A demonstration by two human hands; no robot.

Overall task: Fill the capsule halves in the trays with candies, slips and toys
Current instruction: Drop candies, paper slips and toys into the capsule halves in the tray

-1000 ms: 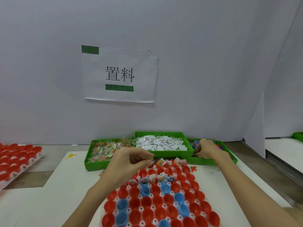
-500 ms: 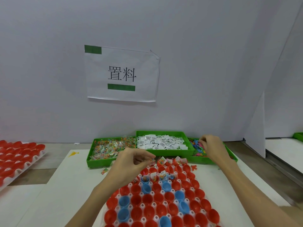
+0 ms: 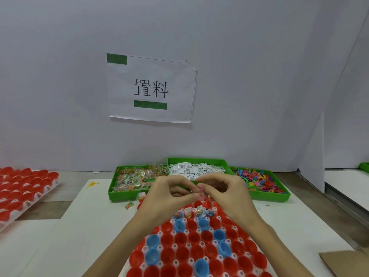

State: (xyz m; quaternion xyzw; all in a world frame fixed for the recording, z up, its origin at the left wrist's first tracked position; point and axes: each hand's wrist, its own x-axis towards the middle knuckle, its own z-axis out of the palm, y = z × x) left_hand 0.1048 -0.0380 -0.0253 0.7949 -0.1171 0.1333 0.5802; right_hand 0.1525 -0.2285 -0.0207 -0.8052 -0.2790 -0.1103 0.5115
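Above capsule tray, left hand and right hand pinch candy packet.

Paper sign (green tape) on wall, cardboard piece

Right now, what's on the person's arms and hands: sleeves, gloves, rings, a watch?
Nothing is worn that shows. The left hand and right hand are bare, without gloves, and both forearms are uncovered down to the frame's lower edge: no sleeve, watch or wristband in view. Whether there is a ring cannot be told, since the fingers are curled and small.
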